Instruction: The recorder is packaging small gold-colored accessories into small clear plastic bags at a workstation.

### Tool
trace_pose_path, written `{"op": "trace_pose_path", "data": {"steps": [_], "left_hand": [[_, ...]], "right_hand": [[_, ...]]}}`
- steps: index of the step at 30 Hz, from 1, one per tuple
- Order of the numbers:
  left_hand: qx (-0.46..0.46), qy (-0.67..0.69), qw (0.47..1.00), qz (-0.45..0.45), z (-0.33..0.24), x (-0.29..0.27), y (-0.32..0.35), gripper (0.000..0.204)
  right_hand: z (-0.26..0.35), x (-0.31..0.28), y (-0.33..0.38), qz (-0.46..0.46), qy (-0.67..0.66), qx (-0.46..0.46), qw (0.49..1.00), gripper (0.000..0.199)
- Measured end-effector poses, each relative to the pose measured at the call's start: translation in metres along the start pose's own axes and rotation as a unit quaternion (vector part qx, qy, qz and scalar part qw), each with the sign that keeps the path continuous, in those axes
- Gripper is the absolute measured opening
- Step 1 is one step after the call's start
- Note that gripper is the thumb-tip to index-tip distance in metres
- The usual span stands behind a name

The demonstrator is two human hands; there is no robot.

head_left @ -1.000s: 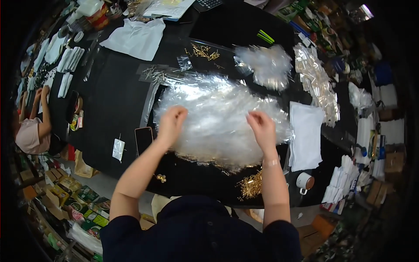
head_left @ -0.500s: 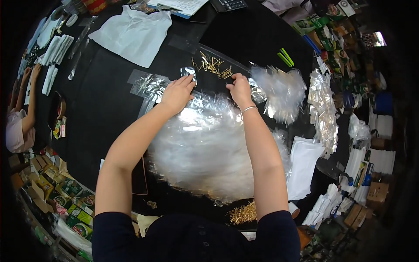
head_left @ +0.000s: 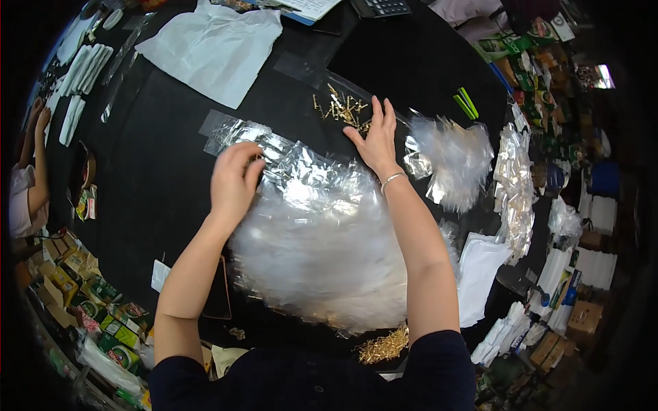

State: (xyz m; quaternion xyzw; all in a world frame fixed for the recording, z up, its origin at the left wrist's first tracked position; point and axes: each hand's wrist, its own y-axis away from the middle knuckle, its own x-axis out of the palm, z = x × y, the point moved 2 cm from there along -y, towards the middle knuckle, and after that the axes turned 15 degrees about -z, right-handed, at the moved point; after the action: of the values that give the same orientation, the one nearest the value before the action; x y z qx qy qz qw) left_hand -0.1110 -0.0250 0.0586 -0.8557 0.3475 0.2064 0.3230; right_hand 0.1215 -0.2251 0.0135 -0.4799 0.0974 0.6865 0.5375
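Right grip wide at gold pieces; left grip, contents unclear, narrow beside clear film.

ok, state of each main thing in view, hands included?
left hand: fingers curled, grip unclear
right hand: open, fingers spread
clear plastic heap: loose, overlapping
far gold-coloured pieces: scattered
near gold-coloured pieces: heaped
white sheet: spread out, creased
phone: partly hidden, screen unclear

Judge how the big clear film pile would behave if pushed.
The clear film pile would probably spread, being loose, overlapping pieces. They look thin and crinkled, so likely light and floppy; their glossy shine suggests slipperiness.
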Motion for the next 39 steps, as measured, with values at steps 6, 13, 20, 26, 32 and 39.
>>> {"op": "trace_pose_path", "data": {"steps": [6,13,20,26,32,39], "left_hand": [[-0.139,-0.072,0.988,-0.014,0.027,-0.014,0.001,0.03],[-0.119,-0.139,0.983,0.017,0.02,0.014,-0.01,0.023],[-0.043,-0.143,0.989,0.015,0.029,0.014,-0.006,0.016],[-0.446,0.272,0.851,-0.056,0.015,0.006,-0.004,0.016],[-0.601,0.551,0.578,-0.018,-0.021,0.049,0.001,0.034],[-0.616,0.676,0.404,0.023,-0.051,0.091,-0.003,0.042]], "right_hand": [[0.043,0.043,-0.025,0.012,0.033,-0.11,0.993,0.081],[0.041,0.07,-0.043,-0.054,-0.045,-0.141,0.987,0.022],[0.039,0.068,-0.042,-0.092,-0.001,-0.175,0.98,0.009],[0.026,0.054,-0.043,-0.063,0.004,-0.236,0.97,0.007],[0.036,0.026,-0.033,-0.058,-0.246,0.192,0.948,0.011],[0.136,0.002,0.038,-0.041,-0.334,0.062,0.94,0.013]]}}
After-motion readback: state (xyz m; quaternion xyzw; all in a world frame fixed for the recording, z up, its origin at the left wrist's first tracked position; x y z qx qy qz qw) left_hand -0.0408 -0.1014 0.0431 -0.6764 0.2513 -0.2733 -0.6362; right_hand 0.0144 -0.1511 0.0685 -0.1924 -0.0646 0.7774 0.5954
